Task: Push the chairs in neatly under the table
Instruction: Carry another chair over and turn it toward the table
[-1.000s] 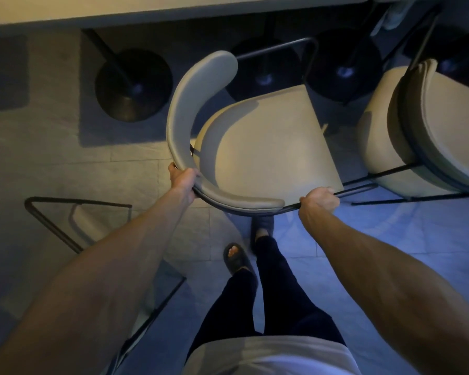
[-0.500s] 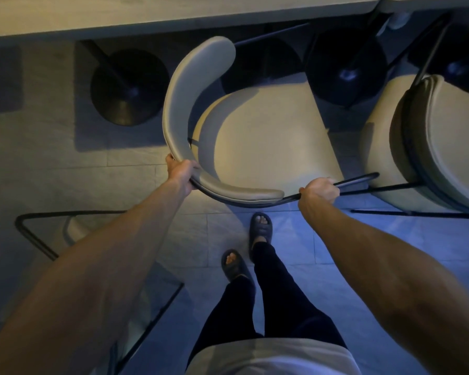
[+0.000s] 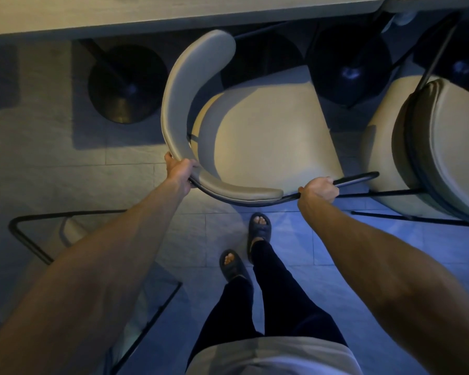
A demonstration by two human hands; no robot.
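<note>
Left hand (image 3: 179, 170): closed around the padded backrest (image 3: 179, 109) where it curves.
Right hand (image 3: 320, 189): wrapped on the thin black metal rail (image 3: 358, 177), presumably for steering.
Chair (image 3: 266, 136): ahead of both hands, cream smooth seat, front edge near the desk (image 3: 173, 12), not yet under.
Second chair (image 3: 431, 147): right of the right hand, same rounded upholstery.
Floor (image 3: 52, 163): pale tile.

Both forearms are bare, no sleeves showing, and the left hand (image 3: 179, 169) and right hand (image 3: 320, 188) wear no gloves. Dark trousers (image 3: 268, 299), perhaps navy in this dim light, reach the ankles. Dark open-toed slippers (image 3: 232, 266) leave the toes visible. A pale shirt hem (image 3: 271, 357) crosses the bottom edge
</note>
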